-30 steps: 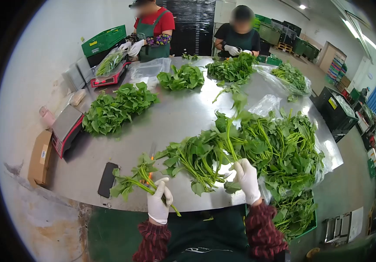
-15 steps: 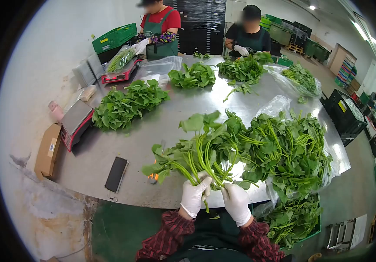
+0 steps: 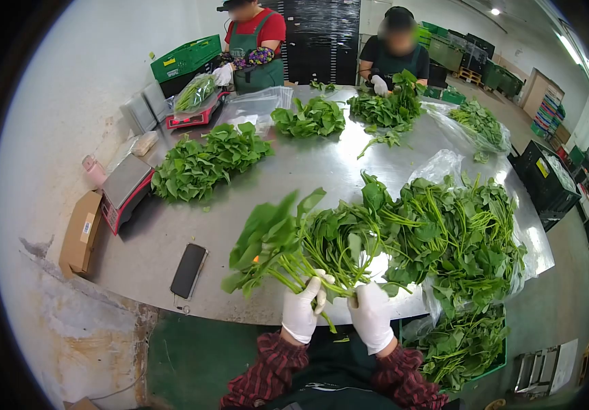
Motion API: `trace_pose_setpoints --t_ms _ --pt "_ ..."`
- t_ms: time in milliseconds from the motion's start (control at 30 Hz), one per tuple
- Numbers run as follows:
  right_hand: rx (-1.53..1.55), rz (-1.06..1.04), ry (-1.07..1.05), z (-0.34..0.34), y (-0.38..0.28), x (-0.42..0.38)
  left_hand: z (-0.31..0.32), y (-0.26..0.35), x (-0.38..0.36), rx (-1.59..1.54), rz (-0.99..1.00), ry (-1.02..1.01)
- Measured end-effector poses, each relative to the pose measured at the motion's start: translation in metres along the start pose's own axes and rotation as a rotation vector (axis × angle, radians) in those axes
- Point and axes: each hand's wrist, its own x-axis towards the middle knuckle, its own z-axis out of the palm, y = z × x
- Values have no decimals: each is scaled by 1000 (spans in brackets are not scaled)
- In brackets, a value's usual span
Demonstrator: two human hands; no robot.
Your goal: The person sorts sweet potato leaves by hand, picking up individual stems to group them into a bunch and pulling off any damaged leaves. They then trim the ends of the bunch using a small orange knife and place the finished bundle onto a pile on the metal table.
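Near the table's front edge, my left hand [image 3: 302, 307] in a white glove is closed around the stems of a bunch of leafy greens [image 3: 263, 242]. Its leaves fan out up and to the left, and cut stem ends poke out below the fist. Beside it my right hand [image 3: 371, 316], also gloved, has its fingers pinched together at some green stems; the fingertips are partly hidden. Just beyond the hands lie more loose greens [image 3: 339, 232]. To the right is a large heap of leafy greens [image 3: 455, 232] on clear plastic.
A phone [image 3: 189, 270] lies left on the metal table [image 3: 239, 198]. Scales [image 3: 127, 191] and a pile of greens [image 3: 205, 164] stand beyond. A crate of greens [image 3: 465, 348] sits below right. Two people [image 3: 257, 48] work at the far side.
The bunch in my left hand has swung left and looks fuller, with stems that stood between the hands now gathered into it. An orange-handled tool on the table is now mostly covered by leaves.
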Motion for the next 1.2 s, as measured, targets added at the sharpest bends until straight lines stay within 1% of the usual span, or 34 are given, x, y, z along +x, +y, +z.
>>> trace_pose_setpoints --t_ms 33,100,167,200,233,267,300,333,367,400,467,500,533,567,600,633,667,733,867,933,967,1033,1067,1133,1167,1200 --pt "-69 -68 83 0 5 5 3 -1 -1 0 -1 2" --pt "-131 -115 146 -3 12 11 12 -1 -4 -1 70 12" --pt "-259 -203 243 -5 20 23 17 5 -7 -1 65 55" --pt "-375 -243 311 0 45 20 18 7 -7 -2 59 96" --pt "-249 -111 301 -6 76 21 10 15 -3 -28 142 107" --pt "-232 165 394 -2 114 23 -2 26 2 -53 226 119" --pt "-284 245 367 -16 131 29 -9 37 5 -43 221 117" --pt "-404 301 311 -28 137 32 -15 44 6 -30 216 118" --pt "-465 403 234 -36 137 34 -20 45 8 -67 222 108" --pt "-469 398 241 -40 135 34 -22 44 7 -64 221 113" --pt "-171 396 188 -41 124 31 -19 38 6 -25 206 60" --pt "30 238 140 -44 99 33 -16 32 5 -42 179 45" --pt "169 292 103 -38 79 31 -14 27 5 -44 173 41" --pt "265 314 -13 -38 50 29 -13 22 4 17 122 19" --pt "465 544 -316 -43 20 32 -12 18 3 80 73 -2" --pt "460 326 -305 -32 11 24 -9 16 1 106 17 19" --pt "423 161 -296 -18 7 16 -7 14 0 110 17 20" --pt "436 71 -323 -15 -12 15 -6 10 -2 107 -59 8" --pt "412 10 -254 3 -5 2 -8 5 -6 191 -80 10" --pt "569 185 -278 0 -8 0 -6 7 -7 190 -72 1" --pt "567 185 -279 -1 -9 -2 -5 8 -7 169 -91 -12" --pt "563 216 -136 -1 -11 -5 -3 8 -7 146 -110 -28" --pt "560 217 -135 0 -12 -8 -1 6 -8 168 -104 -42" --pt "509 447 141 7 -8 -14 2 1 -10 187 -101 -58" --pt "504 408 258 8 -3 -11 4 -1 -12 141 -39 -64" --pt "461 574 344 8 5 -3 4 -3 -13 96 20 -70"
